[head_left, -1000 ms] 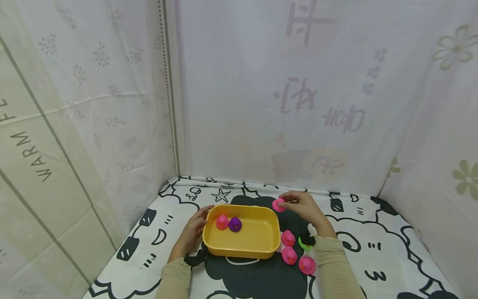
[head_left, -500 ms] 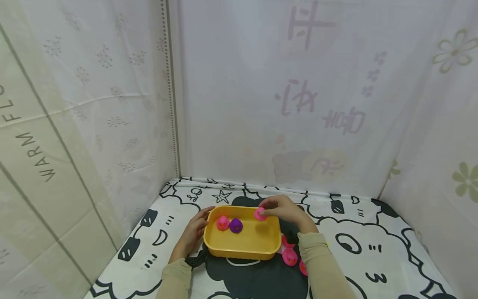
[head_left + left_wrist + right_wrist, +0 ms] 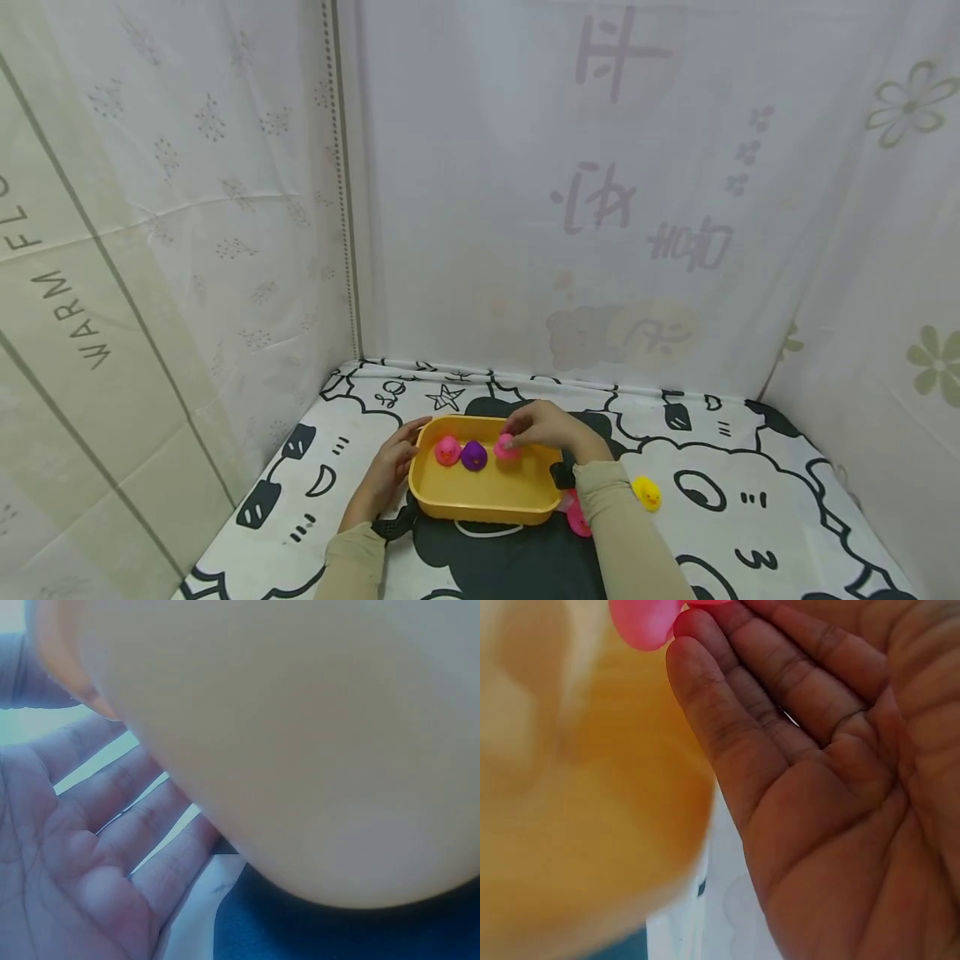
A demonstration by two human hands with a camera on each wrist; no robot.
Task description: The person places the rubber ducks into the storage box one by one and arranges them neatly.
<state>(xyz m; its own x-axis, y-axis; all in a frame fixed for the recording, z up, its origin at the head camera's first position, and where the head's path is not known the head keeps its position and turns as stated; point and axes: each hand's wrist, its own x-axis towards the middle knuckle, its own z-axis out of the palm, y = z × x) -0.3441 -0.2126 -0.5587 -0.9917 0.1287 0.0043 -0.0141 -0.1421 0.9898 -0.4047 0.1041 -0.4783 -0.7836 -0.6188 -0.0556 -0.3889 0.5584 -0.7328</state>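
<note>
A pink toy duck (image 3: 507,447) is pinched in my right hand (image 3: 550,427) inside the yellow tray (image 3: 491,510), right of a purple toy duck (image 3: 474,456). Another pink duck (image 3: 447,451) sits at the tray's left end. In the right wrist view, the fingertips meet the held pink duck (image 3: 646,622), partly cut off by the top edge. My left hand (image 3: 392,465) rests at the tray's left side with its fingers extended. The left wrist view shows those fingers (image 3: 124,802) nearly straight against the outside of the tray (image 3: 300,750).
Just right of the tray, another pink duck (image 3: 578,518) is partly hidden by the right sleeve (image 3: 626,521). Beyond that sleeve stands a yellow duck (image 3: 647,493). The cloth (image 3: 300,500) under everything has black-and-white cartoon drawings. Fabric walls (image 3: 480,250) rise behind and at both sides.
My right hand has carried the pink duck leftward from behind the tray's right end to inside it. The right sleeve now covers more ducks and reveals the yellow one. My left hand stays put.
</note>
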